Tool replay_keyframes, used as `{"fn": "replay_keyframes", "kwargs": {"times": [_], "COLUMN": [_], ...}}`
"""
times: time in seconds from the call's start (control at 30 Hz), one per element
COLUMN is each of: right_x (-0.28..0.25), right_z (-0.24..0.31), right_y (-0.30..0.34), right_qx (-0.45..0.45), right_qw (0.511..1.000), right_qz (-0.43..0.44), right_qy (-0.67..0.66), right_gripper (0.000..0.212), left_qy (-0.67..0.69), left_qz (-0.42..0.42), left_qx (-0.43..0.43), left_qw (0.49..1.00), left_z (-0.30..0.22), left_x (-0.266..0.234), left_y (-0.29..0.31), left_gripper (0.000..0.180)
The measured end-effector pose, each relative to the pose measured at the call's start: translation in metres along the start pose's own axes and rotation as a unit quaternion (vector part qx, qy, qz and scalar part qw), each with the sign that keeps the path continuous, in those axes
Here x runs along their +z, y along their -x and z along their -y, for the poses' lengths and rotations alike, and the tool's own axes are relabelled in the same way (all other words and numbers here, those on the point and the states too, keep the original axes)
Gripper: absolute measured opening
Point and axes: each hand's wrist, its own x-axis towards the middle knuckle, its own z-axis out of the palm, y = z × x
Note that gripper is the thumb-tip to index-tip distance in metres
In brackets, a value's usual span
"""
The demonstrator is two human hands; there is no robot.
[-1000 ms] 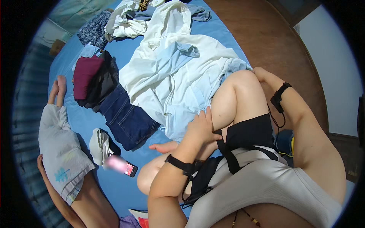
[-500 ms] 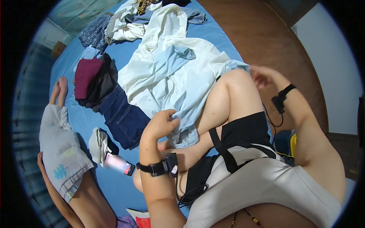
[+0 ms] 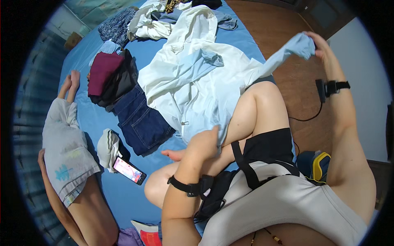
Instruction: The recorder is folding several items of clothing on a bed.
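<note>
A hooded jacket [image 3: 197, 82], white fading to pale blue with a zip near its lower edge, lies spread on the bed, hood pointing away from me. My right hand [image 3: 321, 46] grips the cuff of one sleeve and holds it raised beyond the bed's right edge, so the sleeve is drawn out to the side. The other sleeve [image 3: 184, 67] rests folded across the jacket's body. At the near hem, beside my bent leg, my left hand [image 3: 204, 143] is curled against the cloth; most of its fingers are hidden.
Left of the jacket lie folded jeans [image 3: 141, 123] and a stack topped by maroon cloth [image 3: 104, 74]. A lit phone [image 3: 129, 170] sits by a bundled white garment [image 3: 108, 149]. Another person's legs in pale shorts [image 3: 67, 151] stretch along the left. More clothes [image 3: 154, 24] are heaped at the far end.
My right hand has moved up and away to the right, pulling the sleeve out by its cuff. The left hand has shifted slightly right and down along the hem. The view has turned slightly.
</note>
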Motion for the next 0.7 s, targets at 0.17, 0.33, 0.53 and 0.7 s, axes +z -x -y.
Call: {"fn": "replay_keyframes", "kwargs": {"times": [0.17, 0.33, 0.53, 0.7], "right_x": [0.145, 0.281, 0.272, 0.233], "right_z": [0.027, -0.042, -0.131, -0.167], "right_y": [-0.001, 0.042, 0.131, 0.171], "right_qx": [-0.089, -0.182, -0.236, -0.237], "right_qw": [0.958, 0.86, 0.747, 0.801], "right_qz": [0.111, 0.364, 0.496, 0.332], "right_qy": [0.248, 0.308, 0.375, 0.439], "right_gripper": [0.037, 0.048, 0.063, 0.05], "left_qy": [0.105, 0.196, 0.331, 0.565], "left_qz": [-0.038, -0.056, -0.3, -0.299], "left_qx": [0.178, 0.244, 0.161, 0.147], "left_qw": [0.978, 0.948, 0.88, 0.755], "left_z": [-0.015, -0.003, 0.0, 0.012], "left_x": [-0.008, -0.004, -0.019, -0.025], "left_y": [0.01, 0.0, -0.001, -0.011], "left_gripper": [0.049, 0.044, 0.03, 0.044]}}
